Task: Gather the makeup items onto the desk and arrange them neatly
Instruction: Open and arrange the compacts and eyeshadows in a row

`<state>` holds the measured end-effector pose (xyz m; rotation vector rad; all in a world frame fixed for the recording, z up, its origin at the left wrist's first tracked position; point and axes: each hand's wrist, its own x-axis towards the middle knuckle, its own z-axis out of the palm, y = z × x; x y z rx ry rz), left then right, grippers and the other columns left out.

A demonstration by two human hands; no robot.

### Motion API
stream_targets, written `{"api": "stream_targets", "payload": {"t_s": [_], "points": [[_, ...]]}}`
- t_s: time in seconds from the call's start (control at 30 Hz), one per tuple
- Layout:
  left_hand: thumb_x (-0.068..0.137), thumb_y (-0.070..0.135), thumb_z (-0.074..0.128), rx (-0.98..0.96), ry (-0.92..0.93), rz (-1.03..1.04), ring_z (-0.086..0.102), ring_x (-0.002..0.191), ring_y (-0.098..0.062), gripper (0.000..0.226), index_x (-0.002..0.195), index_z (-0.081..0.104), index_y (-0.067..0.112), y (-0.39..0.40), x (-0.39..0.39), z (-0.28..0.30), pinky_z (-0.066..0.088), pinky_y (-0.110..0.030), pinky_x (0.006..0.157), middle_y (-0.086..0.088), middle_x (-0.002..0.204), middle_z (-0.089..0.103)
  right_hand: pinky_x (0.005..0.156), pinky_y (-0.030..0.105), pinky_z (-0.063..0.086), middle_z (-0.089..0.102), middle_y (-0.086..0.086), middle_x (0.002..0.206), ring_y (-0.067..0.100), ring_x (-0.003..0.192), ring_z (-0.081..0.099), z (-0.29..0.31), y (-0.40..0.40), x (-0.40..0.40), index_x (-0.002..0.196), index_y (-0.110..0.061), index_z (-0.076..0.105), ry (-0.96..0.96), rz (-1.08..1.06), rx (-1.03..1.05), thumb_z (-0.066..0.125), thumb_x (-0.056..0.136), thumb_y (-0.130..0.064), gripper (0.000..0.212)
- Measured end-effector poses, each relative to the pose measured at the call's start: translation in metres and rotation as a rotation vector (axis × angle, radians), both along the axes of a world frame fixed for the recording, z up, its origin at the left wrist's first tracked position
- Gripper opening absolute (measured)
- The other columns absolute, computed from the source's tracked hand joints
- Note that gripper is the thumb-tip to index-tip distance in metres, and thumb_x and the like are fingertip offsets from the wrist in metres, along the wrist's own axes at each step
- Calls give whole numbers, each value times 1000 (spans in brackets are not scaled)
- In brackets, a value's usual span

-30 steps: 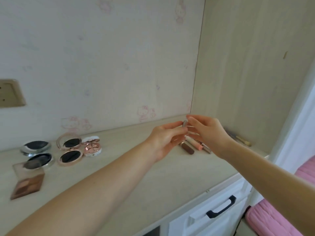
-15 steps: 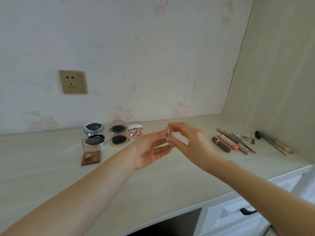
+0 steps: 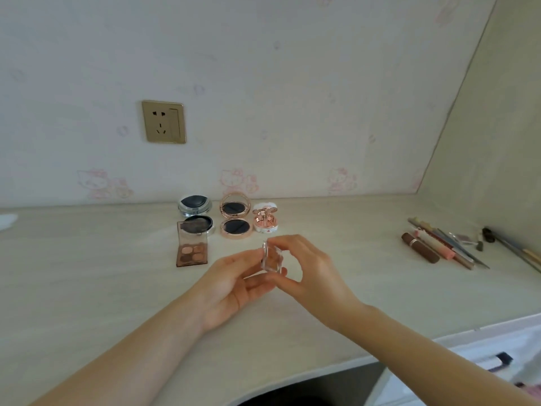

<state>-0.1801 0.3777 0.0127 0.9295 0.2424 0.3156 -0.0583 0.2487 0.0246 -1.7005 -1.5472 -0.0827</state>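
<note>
Head view: we pinch a small clear case [image 3: 272, 257] between right hand [image 3: 310, 273] and left hand [image 3: 234, 281] fingers at twelve o'clock; likely light, slick, best held by edges.

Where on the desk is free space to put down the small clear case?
Bare desk lies between the pink compact and the brown lipstick, also left of the eyeshadow palette. The right corner by the pencils is crowded.
</note>
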Motion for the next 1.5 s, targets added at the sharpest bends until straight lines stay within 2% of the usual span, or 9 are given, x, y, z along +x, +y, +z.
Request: {"api": "stream_targets", "payload": {"t_s": [0.27,0.37,0.53,0.73,0.87,1.0,1.1,1.23,1.5], "points": [[74,27,73,68,3,9,69,96,-30,37,101,73,2,4,-3,-2,56,-32,77,-17,108,69,84,12,44,61,-18,99,0,98,59,4,8,-1,107,-29,62,55,-36,18,80,70,-20,42],[75,25,71,57,-4,11,70,92,-28,33,98,74,3,4,-2,-2,57,-32,78,-15,104,70,87,18,48,63,-19,97,0,100,60,8,10,-2,103,-30,63,88,-41,-4,81,68,-19,41],[69,30,74,52,-37,20,69,93,-26,35,94,76,6,3,-2,0,57,-32,80,-15,104,71,89,29,50,62,-17,102,1,103,59,15,10,-4,106,-30,62,69,-28,0,80,69,-16,44],[69,33,74,56,-35,52,67,92,-25,35,93,77,8,0,-1,1,55,-27,72,-14,105,71,92,31,49,62,-12,105,3,105,59,10,8,-4,113,-22,63,90,-18,23,79,73,-12,44],[73,31,71,45,-33,51,69,89,-21,29,91,77,9,-1,-1,0,55,-26,72,-14,105,72,95,27,48,61,-14,109,2,107,59,10,8,-4,115,-23,61,87,6,34,78,76,-11,45],[74,26,69,57,-13,58,69,85,-21,30,95,75,6,1,-2,2,56,-26,72,-15,106,71,93,22,47,54,-24,104,3,104,59,14,6,-2,121,-23,60,-27,16,9,77,78,-14,47],[67,25,75,64,23,97,70,80,-22,38,99,74,5,0,-2,3,56,-27,71,-15,104,71,85,16,45,53,-18,106,5,97,59,14,5,-2,126,-17,59,-167,8,-17,75,81,-16,48],[60,26,79,100,55,122,70,80,-22,36,93,78,12,-2,-1,3,56,-27,72,-11,97,74,81,28,49,58,-4,114,16,95,61,14,4,-3,127,-15,57,-272,-36,-92,72,85,-17,45],[56,35,84,253,121,181,73,75,-22,41,93,78,17,1,-5,5,56,-25,66,-11,93,75,81,36,49,54,2,118,22,94,60,17,6,-8,127,-10,54,-291,-14,-142,66,89,-19,41]]}}
